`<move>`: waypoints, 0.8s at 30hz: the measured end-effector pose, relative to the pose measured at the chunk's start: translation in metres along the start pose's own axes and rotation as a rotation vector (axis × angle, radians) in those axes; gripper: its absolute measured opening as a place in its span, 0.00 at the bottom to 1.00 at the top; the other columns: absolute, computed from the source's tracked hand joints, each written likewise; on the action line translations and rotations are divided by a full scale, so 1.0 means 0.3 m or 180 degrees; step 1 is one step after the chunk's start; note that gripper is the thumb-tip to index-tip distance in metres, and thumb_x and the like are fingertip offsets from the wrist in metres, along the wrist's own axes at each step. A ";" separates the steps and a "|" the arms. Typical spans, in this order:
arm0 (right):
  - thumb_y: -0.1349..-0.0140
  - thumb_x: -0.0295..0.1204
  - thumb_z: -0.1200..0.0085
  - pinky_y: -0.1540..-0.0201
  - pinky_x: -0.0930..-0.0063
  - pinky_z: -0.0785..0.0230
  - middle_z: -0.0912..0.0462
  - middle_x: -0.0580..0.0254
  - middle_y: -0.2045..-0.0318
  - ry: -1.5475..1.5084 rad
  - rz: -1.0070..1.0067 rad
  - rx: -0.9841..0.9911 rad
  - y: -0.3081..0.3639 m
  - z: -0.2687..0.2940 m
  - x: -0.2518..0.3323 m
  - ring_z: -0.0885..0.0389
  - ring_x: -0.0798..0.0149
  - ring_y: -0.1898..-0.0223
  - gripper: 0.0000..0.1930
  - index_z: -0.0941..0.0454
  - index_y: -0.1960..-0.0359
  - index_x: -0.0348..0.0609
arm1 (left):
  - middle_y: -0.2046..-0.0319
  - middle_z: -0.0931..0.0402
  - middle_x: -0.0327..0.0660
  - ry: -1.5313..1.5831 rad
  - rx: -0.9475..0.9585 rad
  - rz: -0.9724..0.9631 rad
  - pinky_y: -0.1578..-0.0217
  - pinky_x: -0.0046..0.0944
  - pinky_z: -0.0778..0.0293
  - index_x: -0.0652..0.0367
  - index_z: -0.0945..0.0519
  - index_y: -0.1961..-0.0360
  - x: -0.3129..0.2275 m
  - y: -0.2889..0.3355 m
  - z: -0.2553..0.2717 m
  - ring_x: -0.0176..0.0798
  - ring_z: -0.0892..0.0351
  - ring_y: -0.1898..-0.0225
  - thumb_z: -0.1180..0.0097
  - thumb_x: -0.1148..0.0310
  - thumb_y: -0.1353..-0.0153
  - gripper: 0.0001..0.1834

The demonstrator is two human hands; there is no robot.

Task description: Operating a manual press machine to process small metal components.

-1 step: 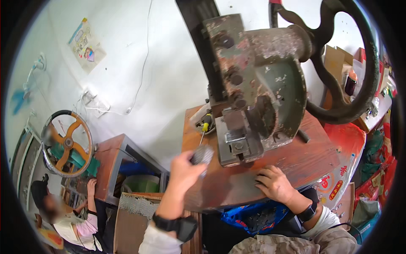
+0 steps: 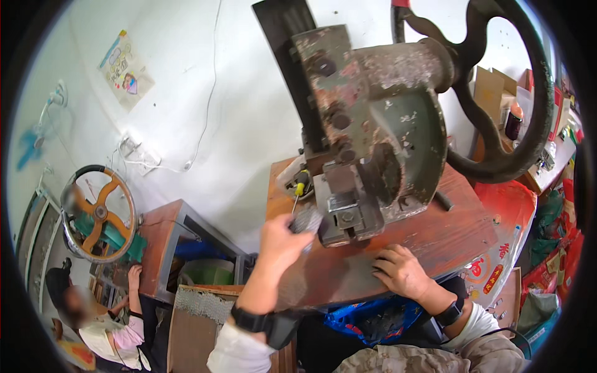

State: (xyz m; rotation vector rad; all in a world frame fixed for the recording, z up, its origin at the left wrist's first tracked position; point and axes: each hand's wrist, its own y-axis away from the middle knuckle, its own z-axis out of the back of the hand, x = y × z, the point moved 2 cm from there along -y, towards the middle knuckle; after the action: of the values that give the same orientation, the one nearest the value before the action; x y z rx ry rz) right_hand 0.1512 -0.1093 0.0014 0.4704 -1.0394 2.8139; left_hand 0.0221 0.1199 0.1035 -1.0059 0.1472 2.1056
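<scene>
Left grip (image 2: pixel 281 239) around metal piece (image 2: pixel 306 220)

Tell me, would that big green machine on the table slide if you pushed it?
Probably not. The press machine looks like thick cast metal with a large black handwheel, so it is likely very heavy. It sits squarely on the wooden table, so tipping seems unlikely.

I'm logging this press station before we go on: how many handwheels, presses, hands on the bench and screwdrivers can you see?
Handwheels: 2, a black one and an orange-spoked one
Presses: 1, the worn green bench press
Hands on the bench: 2, left hand and right hand
Yellow-handled screwdrivers: 1
Total: 6
</scene>
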 end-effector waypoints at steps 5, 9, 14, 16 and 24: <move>0.51 0.31 0.39 0.51 0.60 0.32 0.22 0.59 0.59 -0.0110 0.0040 0.0037 0.002 0.005 -0.005 0.26 0.53 0.53 0.11 0.21 0.67 0.43 | 0.69 0.19 0.58 -0.0438 0.0126 -0.0005 0.61 0.44 0.25 0.68 0.18 0.65 -0.161 -0.145 -0.152 0.55 0.19 0.64 0.36 0.60 0.63 0.25; 0.51 0.31 0.39 0.51 0.60 0.33 0.23 0.59 0.58 -0.0162 0.0009 0.0070 0.003 0.011 -0.005 0.26 0.54 0.53 0.11 0.21 0.66 0.43 | 0.70 0.19 0.55 -0.0504 -0.0135 -0.0066 0.60 0.44 0.25 0.67 0.18 0.66 -0.177 -0.191 -0.207 0.53 0.18 0.64 0.35 0.61 0.61 0.23; 0.52 0.31 0.39 0.50 0.60 0.33 0.23 0.59 0.58 -0.0214 -0.0055 0.0055 0.018 -0.003 -0.018 0.27 0.54 0.53 0.12 0.21 0.64 0.43 | 0.63 0.18 0.50 0.0942 -0.0154 -0.0155 0.58 0.37 0.26 0.68 0.20 0.58 -0.146 -0.189 -0.243 0.42 0.19 0.60 0.34 0.69 0.53 0.20; 0.52 0.31 0.39 0.50 0.61 0.33 0.23 0.59 0.57 -0.0219 -0.0077 0.0064 0.021 -0.009 -0.017 0.27 0.54 0.52 0.12 0.21 0.64 0.43 | 0.62 0.19 0.42 0.1997 0.0168 0.0056 0.59 0.34 0.27 0.67 0.22 0.55 -0.108 -0.174 -0.238 0.35 0.21 0.61 0.42 0.77 0.49 0.18; 0.50 0.27 0.38 0.54 0.60 0.29 0.22 0.52 0.60 -0.0894 0.0188 -0.0934 -0.096 0.112 -0.031 0.24 0.49 0.57 0.15 0.22 0.59 0.39 | 0.61 0.24 0.48 0.0024 -0.0489 -0.0772 0.51 0.41 0.29 0.59 0.24 0.50 0.020 -0.195 -0.286 0.48 0.24 0.54 0.51 0.81 0.45 0.20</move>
State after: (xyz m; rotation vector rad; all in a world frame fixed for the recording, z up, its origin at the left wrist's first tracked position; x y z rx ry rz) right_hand 0.1743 -0.1092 0.0403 0.8259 -1.5130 2.6285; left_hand 0.1129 0.1288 0.0533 -1.0645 -0.1294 1.9129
